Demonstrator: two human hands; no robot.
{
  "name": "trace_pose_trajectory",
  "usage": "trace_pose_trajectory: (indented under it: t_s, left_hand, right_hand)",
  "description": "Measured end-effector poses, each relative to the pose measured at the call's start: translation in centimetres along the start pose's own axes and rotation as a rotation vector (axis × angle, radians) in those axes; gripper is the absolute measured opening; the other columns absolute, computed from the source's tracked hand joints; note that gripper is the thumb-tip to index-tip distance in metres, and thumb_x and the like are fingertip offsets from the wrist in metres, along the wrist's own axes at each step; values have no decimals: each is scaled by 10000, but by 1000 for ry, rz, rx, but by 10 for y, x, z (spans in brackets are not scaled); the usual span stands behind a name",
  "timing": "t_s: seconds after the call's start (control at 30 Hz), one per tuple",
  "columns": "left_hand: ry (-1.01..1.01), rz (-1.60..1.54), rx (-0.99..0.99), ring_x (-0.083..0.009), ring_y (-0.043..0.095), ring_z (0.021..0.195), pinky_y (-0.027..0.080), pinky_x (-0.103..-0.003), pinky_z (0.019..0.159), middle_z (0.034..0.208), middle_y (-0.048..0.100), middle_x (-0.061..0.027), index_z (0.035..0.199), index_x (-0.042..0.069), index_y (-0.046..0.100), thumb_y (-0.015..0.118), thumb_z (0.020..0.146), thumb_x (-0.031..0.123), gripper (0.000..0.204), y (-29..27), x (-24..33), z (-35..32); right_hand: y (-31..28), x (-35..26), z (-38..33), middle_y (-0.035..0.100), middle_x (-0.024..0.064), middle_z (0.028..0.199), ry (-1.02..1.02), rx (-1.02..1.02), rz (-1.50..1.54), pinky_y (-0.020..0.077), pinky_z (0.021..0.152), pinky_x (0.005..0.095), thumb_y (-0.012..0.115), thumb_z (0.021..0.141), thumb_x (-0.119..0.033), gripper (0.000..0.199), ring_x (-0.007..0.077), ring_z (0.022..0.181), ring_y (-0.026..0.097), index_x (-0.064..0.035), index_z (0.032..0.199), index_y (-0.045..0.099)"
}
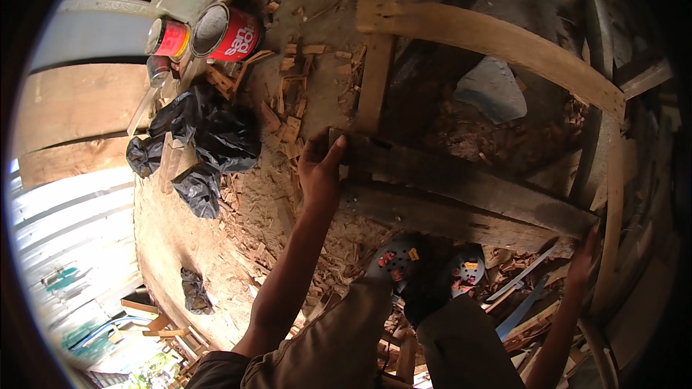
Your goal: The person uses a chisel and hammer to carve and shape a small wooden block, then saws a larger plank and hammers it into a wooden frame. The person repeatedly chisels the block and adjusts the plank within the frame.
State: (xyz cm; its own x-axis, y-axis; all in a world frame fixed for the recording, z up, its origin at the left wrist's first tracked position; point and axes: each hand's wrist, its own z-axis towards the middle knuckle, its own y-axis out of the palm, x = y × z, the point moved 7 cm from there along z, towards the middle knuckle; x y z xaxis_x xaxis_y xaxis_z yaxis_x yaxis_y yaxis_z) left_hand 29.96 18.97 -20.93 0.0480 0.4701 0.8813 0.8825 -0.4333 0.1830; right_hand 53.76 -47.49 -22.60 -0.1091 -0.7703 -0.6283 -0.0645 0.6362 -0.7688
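Observation:
A dark, weathered wooden plank [461, 181] lies across a wooden frame in front of me, sloping down to the right. My left hand [321, 169] is closed around its left end, thumb on the upper face and fingers behind the edge. At the plank's right end is my right hand [585, 256], dim and partly in shadow, its fingers against that end. Just nearer to me, a second plank [432, 216] runs alongside the first. The frame's far board [490, 36] spans between an upright piece [376, 83] and timbers on the right.
My clogs [395, 263] stand close below the planks. Wood scraps [292, 126] and shavings litter the ground. To the left are black plastic bags [223, 133], a red can [229, 32] and a smaller red-yellow can [170, 37]. A blue strip [520, 308] lies near my right forearm.

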Motion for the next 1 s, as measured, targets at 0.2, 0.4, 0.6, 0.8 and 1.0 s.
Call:
trace_pose_trajectory:
  t_s: [0.2, 0.4, 0.6, 0.8, 1.0]
  left_hand:
    - [25, 48, 10, -194, 597, 1165, 450, -322, 1037, 1262, 626, -125, 1333, -59, 525, 724, 924, 69, 472, -4, -5, 2]
    - [14, -73, 50, -177, 606, 1150, 461, -314, 1032, 1258, 626, -117, 1307, -50, 535, 725, 919, 35, 441, -6, -6, 1]
    - [4, -124, 52, -178, 601, 1149, 457, -313, 1027, 1251, 629, -119, 1328, -47, 522, 721, 918, 26, 462, -5, -7, 4]
    - [-93, 69, 184, -220, 566, 1186, 426, -359, 1036, 1288, 596, -120, 1391, -15, 494, 732, 924, 224, 576, -36, -23, 6]
    - [28, 216, 55, -230, 591, 1162, 477, -378, 1002, 1250, 617, -142, 1349, -10, 520, 618, 999, 198, 419, -42, -26, 28]
  right_hand:
    - [5, -31, 5, 581, 249, 1358, -153, 82, -113, 387, 1089, 416, 441, 1078, -380, 538, 347, 1247, 562, 67, 1355, 555]
    - [22, -72, 4, 555, 242, 1415, 39, 62, 204, 358, 1120, 397, 471, 1059, -429, 608, 336, 1297, 533, 65, 1410, 517]
    - [25, -90, 10, 549, 240, 1426, 62, 40, 70, 348, 1127, 396, 488, 1042, -466, 654, 316, 1313, 525, 74, 1412, 509]
    - [26, -43, 20, 597, 164, 1380, 189, 82, 113, 388, 1088, 376, 604, 995, -433, 596, 246, 1246, 551, 44, 1351, 584]
    - [30, -72, 5, 688, 149, 1160, -51, 231, 406, 417, 1022, 341, 627, 995, -370, 485, 218, 1105, 589, 59, 1217, 658]
